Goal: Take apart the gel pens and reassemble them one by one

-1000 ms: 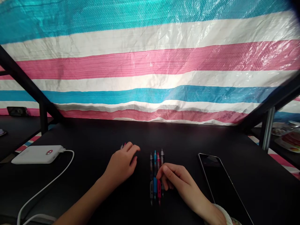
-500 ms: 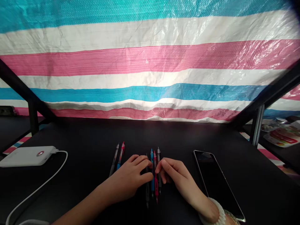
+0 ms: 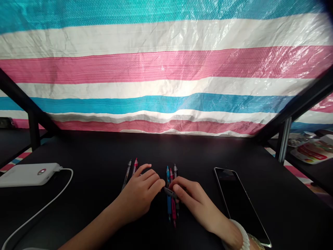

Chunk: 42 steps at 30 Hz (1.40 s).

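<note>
Head view: from here I see the left hand [image 3: 140, 191] with its grip closed on one end of a dark pen [image 3: 170, 192], held slantwise across a blue pen [image 3: 169, 205] and a pink pen [image 3: 173, 209]. The right hand [image 3: 203, 201] curls at its other end; whether that grip holds it, I can't tell. A grey pen [image 3: 175, 170] lies beside the pink one. Two more pens [image 3: 127, 174] sit by the left hand, partly hidden, and a phone [image 3: 243, 208] rests on the tabletop [image 3: 104, 149].
</note>
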{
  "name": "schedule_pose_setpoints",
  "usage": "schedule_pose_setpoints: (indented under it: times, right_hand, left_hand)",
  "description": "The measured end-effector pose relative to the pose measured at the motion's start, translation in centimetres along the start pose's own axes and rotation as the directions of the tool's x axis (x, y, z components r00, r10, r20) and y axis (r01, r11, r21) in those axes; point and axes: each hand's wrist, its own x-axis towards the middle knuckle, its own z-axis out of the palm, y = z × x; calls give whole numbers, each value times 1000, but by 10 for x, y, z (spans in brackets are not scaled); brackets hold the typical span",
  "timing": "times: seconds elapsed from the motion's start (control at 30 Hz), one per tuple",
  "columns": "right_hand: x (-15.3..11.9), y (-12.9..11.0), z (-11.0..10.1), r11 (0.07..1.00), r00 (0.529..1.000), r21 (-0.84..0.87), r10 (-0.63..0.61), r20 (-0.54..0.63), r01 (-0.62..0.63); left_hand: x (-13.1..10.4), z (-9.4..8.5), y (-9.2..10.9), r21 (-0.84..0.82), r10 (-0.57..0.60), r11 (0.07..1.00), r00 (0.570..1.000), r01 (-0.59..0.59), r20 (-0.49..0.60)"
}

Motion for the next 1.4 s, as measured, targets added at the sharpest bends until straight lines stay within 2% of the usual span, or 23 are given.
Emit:
schedule_pose_setpoints:
  times: [0.13,0.23,0.5,0.83,1.03,1.4]
  right_hand:
    - [-1,2,2,956,997,-282,-73,32,79]
    - [0,8,4,905,995,-414,-96,30,99]
    - [2,14,6,860,993,-497,-119,22,114]
    - [5,17,9,684,988,-719,-152,22,121]
    - [4,16,12,652,980,-744,-199,16,144]
    - [5,13,16,605,984,-786,-176,24,128]
  left_hand:
    - [1,0,0,43,-32,998,999,34,-44]
    - [2,0,2,80,-42,996,997,47,-58]
    - [0,3,2,134,-50,989,997,58,-60]
    - [2,8,3,214,2,976,992,25,-124]
    - [2,8,6,267,49,964,985,-4,-163]
    - [1,16,16,239,-48,967,986,86,-159]
